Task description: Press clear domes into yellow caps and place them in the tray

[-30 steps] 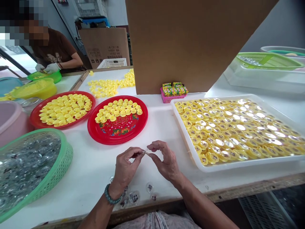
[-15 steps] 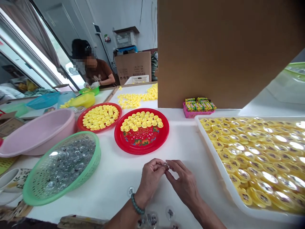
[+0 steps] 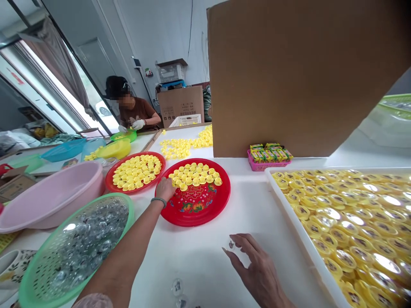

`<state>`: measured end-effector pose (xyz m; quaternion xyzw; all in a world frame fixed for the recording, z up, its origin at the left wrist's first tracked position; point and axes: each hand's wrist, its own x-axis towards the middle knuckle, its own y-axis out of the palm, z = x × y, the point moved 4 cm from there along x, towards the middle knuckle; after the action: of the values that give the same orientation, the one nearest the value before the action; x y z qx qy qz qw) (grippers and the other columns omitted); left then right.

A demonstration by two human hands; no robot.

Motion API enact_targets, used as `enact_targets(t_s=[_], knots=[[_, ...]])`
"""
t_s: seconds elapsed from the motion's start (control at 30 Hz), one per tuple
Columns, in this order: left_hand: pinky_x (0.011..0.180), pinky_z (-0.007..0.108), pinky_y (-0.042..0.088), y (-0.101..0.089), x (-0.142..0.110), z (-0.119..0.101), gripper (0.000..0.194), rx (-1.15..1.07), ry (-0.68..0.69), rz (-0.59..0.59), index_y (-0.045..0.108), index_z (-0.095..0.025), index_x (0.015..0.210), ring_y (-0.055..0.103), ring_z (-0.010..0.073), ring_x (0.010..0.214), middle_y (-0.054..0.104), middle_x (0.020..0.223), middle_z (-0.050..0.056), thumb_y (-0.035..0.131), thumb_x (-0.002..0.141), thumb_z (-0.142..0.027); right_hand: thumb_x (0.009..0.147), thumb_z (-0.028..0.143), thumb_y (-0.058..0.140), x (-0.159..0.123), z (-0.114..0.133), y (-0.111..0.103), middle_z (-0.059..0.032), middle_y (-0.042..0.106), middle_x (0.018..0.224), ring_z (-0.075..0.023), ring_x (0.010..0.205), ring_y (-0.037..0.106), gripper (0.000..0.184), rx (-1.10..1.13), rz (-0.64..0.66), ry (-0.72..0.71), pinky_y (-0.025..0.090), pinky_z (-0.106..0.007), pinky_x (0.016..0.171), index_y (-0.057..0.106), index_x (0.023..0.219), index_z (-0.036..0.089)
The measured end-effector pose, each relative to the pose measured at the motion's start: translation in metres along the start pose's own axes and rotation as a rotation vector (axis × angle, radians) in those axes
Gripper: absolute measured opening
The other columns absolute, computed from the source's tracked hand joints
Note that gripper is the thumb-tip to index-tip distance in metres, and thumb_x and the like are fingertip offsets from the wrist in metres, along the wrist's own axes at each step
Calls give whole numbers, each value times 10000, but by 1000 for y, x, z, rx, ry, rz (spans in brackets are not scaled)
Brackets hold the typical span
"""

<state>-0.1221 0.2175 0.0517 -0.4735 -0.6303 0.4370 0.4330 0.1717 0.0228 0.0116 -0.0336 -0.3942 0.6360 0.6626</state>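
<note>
My left hand (image 3: 165, 190) reaches over the left rim of the near red plate (image 3: 199, 219). Its fingers are closed on one of the small round yellow plastic caps (image 3: 192, 175) at the plate's far side; the fingertips are partly hidden. Above the white table, my right hand (image 3: 253, 263) holds a small clear plastic disc (image 3: 231, 244) with a dark print, between thumb and forefinger. More clear discs (image 3: 177, 287) lie near the table's front edge.
Left stand a green basket (image 3: 128, 222) of clear pieces and a pink basin (image 3: 54, 192). A white tray (image 3: 302, 244) of yellow-rimmed pieces fills the right. Behind are a second red plate (image 3: 108, 177), a pink basket (image 3: 269, 166), cardboard (image 3: 289, 77) and a co-worker (image 3: 136, 113).
My hands have parted. The left moved forward and left from the clear piece to the caps on the plate; the right stayed near the middle with the clear disc. The view tilted up slightly.
</note>
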Motion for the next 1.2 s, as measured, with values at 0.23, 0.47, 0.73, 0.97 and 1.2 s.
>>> enact_targets(t_s=[0.23, 0.47, 0.73, 0.97, 1.2], knots=[[724, 329, 437, 21, -8, 6, 223, 85, 89, 102, 636, -117, 866, 602, 276, 867, 625, 929, 140, 641, 681, -242, 849, 240, 557, -1, 2, 0, -62, 601, 935, -171, 783, 605, 213, 20, 62, 12, 541, -287, 689, 544, 1061, 220], [754, 324, 442, 23, -53, -2, 214, 11, 201, 106, 618, -183, 945, 590, 248, 891, 642, 912, 82, 578, 754, -272, 823, 248, 598, 1, 6, -2, -45, 605, 903, -148, 736, 583, 179, 104, 118, 63, 507, -272, 672, 573, 997, 209], [833, 312, 433, 5, -143, -64, 219, -377, 459, 66, 609, -198, 972, 560, 201, 919, 649, 985, 44, 593, 759, -245, 786, 271, 654, 1, 16, -18, -38, 622, 885, -139, 745, 565, 210, 258, 175, 88, 490, -280, 687, 606, 979, 204], [804, 320, 441, 36, -216, -102, 174, -606, 639, 334, 640, -203, 918, 547, 192, 895, 663, 908, 31, 573, 766, -152, 787, 249, 647, -6, 11, -24, -48, 623, 933, -144, 779, 582, 271, 159, 330, 62, 492, -280, 714, 611, 1053, 212], [655, 251, 487, 59, -216, -88, 338, -815, 445, 426, 618, -209, 1063, 591, 147, 772, 658, 967, 45, 616, 727, -172, 803, 213, 614, -1, 1, -13, -47, 623, 1008, -109, 663, 577, 264, -89, 570, 14, 457, -239, 642, 609, 1067, 211]])
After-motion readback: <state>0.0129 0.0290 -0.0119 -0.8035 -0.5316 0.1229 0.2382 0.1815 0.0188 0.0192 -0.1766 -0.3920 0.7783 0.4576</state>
